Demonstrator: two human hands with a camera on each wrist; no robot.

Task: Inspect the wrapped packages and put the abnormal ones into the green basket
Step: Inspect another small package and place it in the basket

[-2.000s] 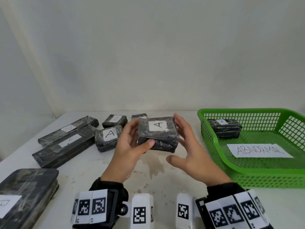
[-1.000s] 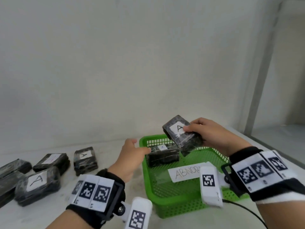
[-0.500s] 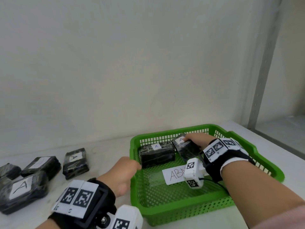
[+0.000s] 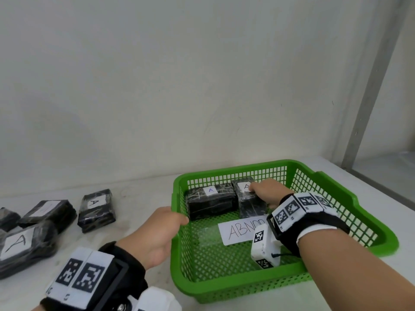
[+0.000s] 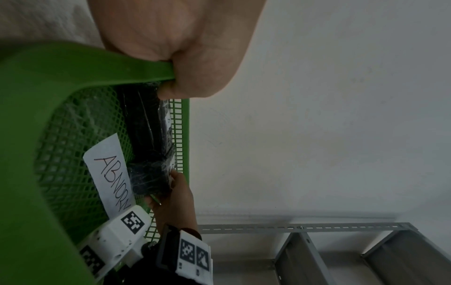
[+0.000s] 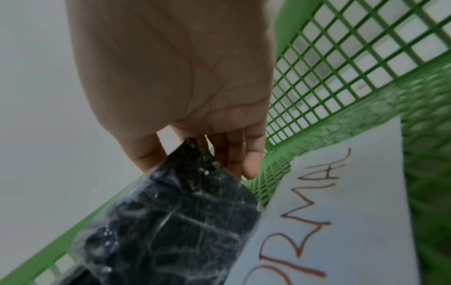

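Observation:
The green basket (image 4: 224,170) stands on the white table with two black wrapped packages along its far wall. My right hand (image 4: 258,194) reaches into it and grips the right-hand package (image 4: 249,205), marked "A", thumb on one side and fingers on the other (image 6: 202,160). That package (image 6: 171,221) rests on the basket floor beside the other package (image 4: 211,200), also marked "A". My left hand (image 4: 179,219) pinches the basket's left rim (image 5: 61,67) between thumb and fingers (image 5: 171,83).
A paper label reading "ABNORMAL" (image 4: 240,230) lies on the basket floor. Several more wrapped packages (image 4: 96,209) (image 4: 47,212) (image 4: 20,243) lie on the table to the left. A wall is close behind; a metal upright (image 4: 370,86) stands at the right.
My right hand carried the package from mid-table over the basket and lowered it beside the first package. My left hand let go of it and took hold of the basket's rim.

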